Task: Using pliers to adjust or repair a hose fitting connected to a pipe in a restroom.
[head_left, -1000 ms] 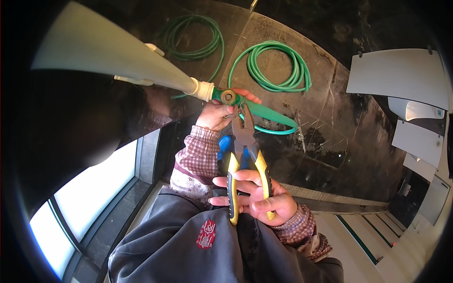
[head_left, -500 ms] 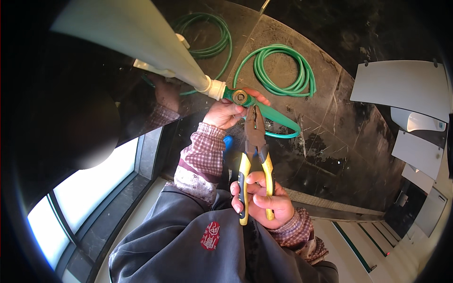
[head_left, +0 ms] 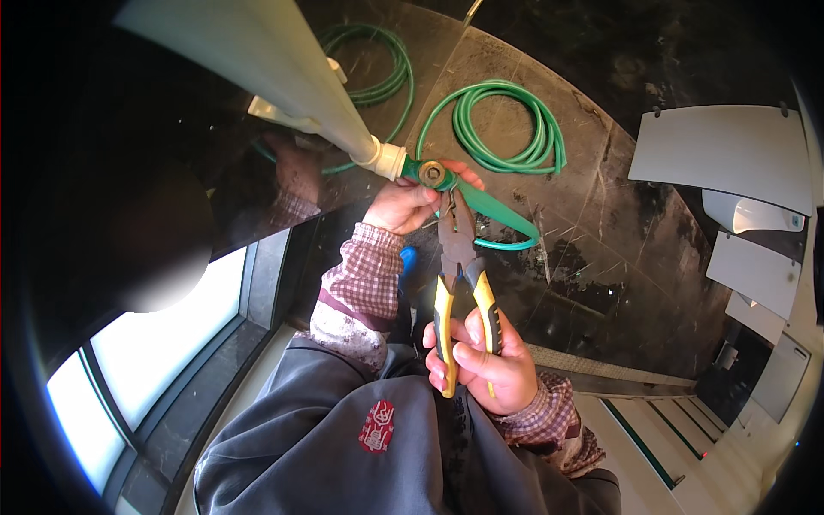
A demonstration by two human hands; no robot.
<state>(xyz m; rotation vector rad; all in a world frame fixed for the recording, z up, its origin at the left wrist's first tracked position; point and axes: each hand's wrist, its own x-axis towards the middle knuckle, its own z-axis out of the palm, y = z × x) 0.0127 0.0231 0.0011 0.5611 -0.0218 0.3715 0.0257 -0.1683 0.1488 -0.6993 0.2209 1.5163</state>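
Note:
My left hand [head_left: 402, 206] is closed round a green valve [head_left: 419, 169] with a round brass-coloured centre, its fingers partly hidden behind it. The valve joins a white pipe fitting [head_left: 389, 160], and a green hose [head_left: 493, 210] loops away from its other side. My right hand [head_left: 498, 365] grips a pair of pliers [head_left: 457, 236] by its yellow and black handles, which are spread a little. The jaws point up and lie just below the valve's round centre. Whether they touch the valve I cannot tell.
A coil of green hose [head_left: 506, 159] lies on the dark, wet-patched floor [head_left: 584, 163]. The glossy dark wall at the left mirrors hose and hand. A wide grey-white pipe [head_left: 249, 60] slants in from the upper left. Pale panels [head_left: 721, 159] stand at the right.
The view has shifted slightly, moving the scene a little left. The pliers have tilted a bit, and my right fingers have moved slightly along the handles. My left hand keeps its hold.

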